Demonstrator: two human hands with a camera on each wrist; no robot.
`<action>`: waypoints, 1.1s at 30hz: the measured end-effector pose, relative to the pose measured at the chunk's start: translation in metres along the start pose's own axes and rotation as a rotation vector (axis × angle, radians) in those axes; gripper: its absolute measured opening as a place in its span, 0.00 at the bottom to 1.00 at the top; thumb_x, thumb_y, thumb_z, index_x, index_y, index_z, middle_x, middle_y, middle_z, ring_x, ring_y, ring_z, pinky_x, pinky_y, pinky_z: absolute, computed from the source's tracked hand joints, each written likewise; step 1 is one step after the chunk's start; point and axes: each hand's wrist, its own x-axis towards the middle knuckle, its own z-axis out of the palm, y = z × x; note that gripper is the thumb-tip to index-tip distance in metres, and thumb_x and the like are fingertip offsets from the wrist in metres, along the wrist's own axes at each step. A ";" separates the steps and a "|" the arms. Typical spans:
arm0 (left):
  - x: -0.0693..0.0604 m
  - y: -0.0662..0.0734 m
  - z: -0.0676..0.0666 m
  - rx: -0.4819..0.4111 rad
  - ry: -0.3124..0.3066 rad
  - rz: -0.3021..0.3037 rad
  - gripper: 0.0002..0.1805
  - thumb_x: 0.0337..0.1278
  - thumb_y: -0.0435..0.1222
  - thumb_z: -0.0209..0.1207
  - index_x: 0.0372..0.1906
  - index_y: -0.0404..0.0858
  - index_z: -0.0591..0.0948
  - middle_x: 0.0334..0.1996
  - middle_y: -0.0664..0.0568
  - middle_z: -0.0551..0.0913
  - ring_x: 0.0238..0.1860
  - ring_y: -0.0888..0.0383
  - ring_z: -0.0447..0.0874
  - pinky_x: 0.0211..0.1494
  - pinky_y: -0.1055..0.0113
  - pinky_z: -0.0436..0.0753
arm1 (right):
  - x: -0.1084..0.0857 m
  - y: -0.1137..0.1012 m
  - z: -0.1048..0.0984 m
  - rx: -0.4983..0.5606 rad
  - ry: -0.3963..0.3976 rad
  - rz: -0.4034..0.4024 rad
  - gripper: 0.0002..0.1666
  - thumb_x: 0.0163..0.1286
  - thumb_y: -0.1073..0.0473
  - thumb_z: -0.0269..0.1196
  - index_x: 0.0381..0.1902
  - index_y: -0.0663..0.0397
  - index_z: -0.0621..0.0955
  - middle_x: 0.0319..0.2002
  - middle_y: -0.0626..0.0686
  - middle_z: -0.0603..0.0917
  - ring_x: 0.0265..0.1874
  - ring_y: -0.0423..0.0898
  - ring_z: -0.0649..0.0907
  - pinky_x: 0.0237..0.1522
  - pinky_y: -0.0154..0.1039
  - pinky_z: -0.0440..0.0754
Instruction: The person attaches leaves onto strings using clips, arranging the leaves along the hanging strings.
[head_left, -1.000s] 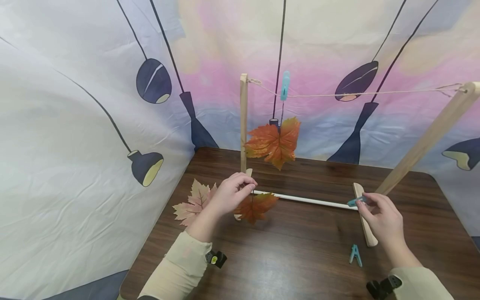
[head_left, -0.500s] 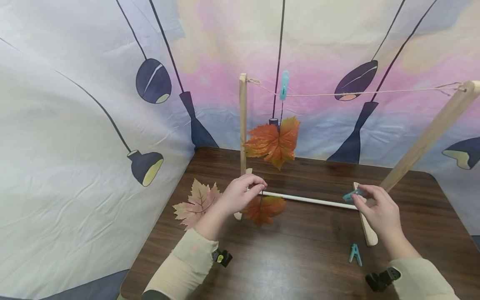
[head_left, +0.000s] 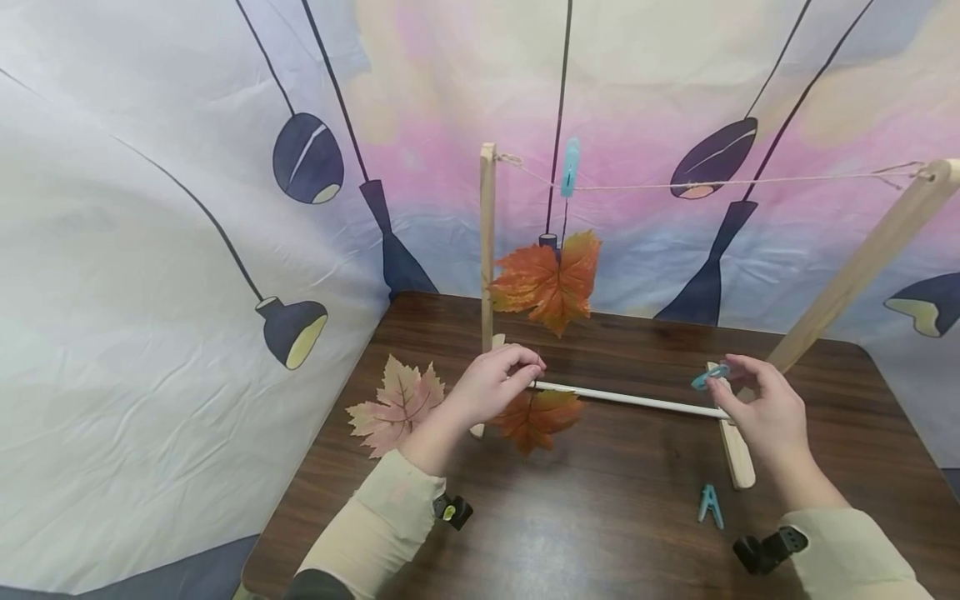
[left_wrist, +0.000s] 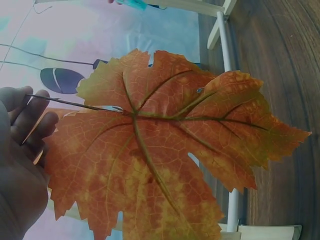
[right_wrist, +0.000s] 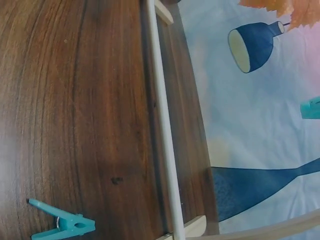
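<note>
My left hand (head_left: 491,387) pinches the thin stem of an orange-red artificial maple leaf (head_left: 542,419); in the left wrist view the leaf (left_wrist: 160,125) spreads wide below the fingertips. Over by the right post, my right hand (head_left: 768,408) holds a light blue clothespin (head_left: 710,377) between thumb and fingers; only its tip (right_wrist: 311,108) enters the right wrist view. Another orange leaf (head_left: 551,282) hangs by its stem from a blue clothespin (head_left: 571,168) on the string (head_left: 637,187). A pale pink leaf (head_left: 397,404) lies on the table beside my left forearm.
One more blue clothespin (head_left: 709,507) stands on the brown table (head_left: 570,517) at front right. The string runs between a left wooden post (head_left: 487,242) and a right one (head_left: 855,267). A white rod (head_left: 637,401) joins their feet low down.
My left hand has moved right with its leaf, away from the pink leaf. The right hand has risen slightly with its clothespin. The hanging leaf stays on the string.
</note>
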 end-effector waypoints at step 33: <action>0.002 0.005 0.005 0.010 -0.013 0.002 0.08 0.67 0.36 0.53 0.41 0.38 0.81 0.38 0.55 0.81 0.41 0.62 0.78 0.46 0.67 0.78 | 0.023 -0.017 -0.008 0.032 0.045 -0.007 0.19 0.61 0.64 0.64 0.50 0.64 0.80 0.38 0.47 0.76 0.34 0.17 0.67 0.36 0.20 0.64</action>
